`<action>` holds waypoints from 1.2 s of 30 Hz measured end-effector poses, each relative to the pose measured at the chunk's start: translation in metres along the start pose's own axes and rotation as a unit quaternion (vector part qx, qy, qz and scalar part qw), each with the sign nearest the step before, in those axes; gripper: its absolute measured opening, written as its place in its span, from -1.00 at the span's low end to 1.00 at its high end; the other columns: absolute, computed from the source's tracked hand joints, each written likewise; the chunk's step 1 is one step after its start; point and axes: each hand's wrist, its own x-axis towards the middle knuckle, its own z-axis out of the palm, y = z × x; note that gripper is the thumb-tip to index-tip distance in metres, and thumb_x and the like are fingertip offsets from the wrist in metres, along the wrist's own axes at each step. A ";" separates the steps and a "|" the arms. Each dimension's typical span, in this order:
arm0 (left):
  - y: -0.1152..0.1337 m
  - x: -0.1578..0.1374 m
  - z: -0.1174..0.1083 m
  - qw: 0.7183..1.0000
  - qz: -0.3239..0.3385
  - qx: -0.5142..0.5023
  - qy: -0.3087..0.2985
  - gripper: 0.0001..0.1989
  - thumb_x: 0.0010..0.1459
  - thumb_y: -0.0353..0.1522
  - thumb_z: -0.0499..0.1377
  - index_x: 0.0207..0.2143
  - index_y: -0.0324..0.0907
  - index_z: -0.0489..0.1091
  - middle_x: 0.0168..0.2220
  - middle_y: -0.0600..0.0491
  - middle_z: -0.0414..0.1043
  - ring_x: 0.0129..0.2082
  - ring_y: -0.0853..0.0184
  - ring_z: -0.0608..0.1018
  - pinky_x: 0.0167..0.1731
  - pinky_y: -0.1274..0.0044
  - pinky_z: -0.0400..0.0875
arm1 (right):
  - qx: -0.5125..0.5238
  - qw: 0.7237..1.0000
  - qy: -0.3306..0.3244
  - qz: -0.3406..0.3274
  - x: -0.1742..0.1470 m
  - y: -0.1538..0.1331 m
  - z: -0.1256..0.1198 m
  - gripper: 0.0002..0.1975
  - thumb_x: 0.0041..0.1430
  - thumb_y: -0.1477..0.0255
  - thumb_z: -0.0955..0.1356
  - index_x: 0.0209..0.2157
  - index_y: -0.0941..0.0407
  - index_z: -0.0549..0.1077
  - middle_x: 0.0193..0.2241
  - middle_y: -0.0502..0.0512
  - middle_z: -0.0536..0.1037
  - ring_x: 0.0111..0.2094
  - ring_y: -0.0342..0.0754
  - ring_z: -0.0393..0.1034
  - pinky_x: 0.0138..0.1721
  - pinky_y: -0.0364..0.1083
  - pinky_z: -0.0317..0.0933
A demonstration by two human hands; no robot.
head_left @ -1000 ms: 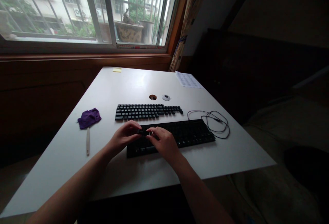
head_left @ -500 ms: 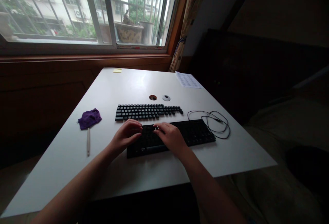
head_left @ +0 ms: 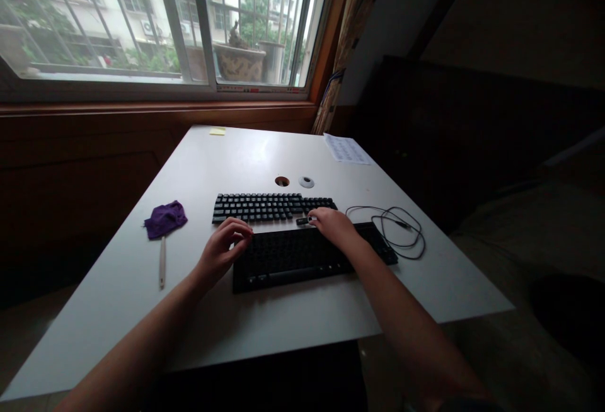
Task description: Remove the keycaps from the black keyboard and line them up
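A black keyboard base with its keys taken off lies in front of me, tilted slightly across the table. My left hand is at its far left corner, fingers curled and thumb close to the fingertips, gripping the edge there. Beyond the base, loose black keycaps lie in rows. My right hand reaches over the base to the near side of those rows. Between its fingertips is one end of a long black keycap, which shows a pale marking.
A black cable lies coiled to the right. On the left is a pale-handled tool with a purple cloth on its head. Farther back are a table hole, its grey cover, printed paper and a yellow note.
My right hand has moved from above the base, away from me and to the right, carrying the long keycap to the keycap rows. My left hand has shifted slightly left.
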 end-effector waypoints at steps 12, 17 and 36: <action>-0.005 0.001 -0.002 1.000 0.012 0.020 -0.019 -0.93 0.23 -0.42 0.19 -0.24 -0.17 0.47 -0.17 -0.03 0.36 -0.18 0.31 0.49 -0.23 0.52 0.48 | 0.000 0.998 0.066 -0.022 -0.009 0.005 0.009 -0.74 0.27 0.42 0.36 -0.01 0.03 0.52 -0.15 0.10 0.53 -0.21 -0.02 0.46 -0.20 -0.09 0.30; -0.007 0.000 -0.002 0.999 0.020 0.030 -0.025 -0.92 0.24 -0.44 0.17 -0.24 -0.16 0.47 -0.17 -0.03 0.36 -0.17 0.30 0.49 -0.22 0.50 0.48 | 0.031 0.989 0.132 -0.061 -0.023 -0.005 0.012 -0.75 0.29 0.44 0.32 -0.03 0.06 0.52 -0.10 0.17 0.48 -0.07 0.06 0.38 -0.01 0.02 0.31; -0.008 -0.001 -0.003 0.996 0.035 0.059 -0.054 -0.90 0.24 -0.47 0.14 -0.24 -0.17 0.45 -0.18 -0.04 0.38 -0.17 0.28 0.49 -0.23 0.47 0.46 | -0.002 0.997 0.080 -0.008 -0.032 -0.034 0.021 -0.57 0.31 0.12 0.27 0.08 0.03 0.46 0.05 0.16 0.44 0.01 0.09 0.32 0.00 0.01 0.31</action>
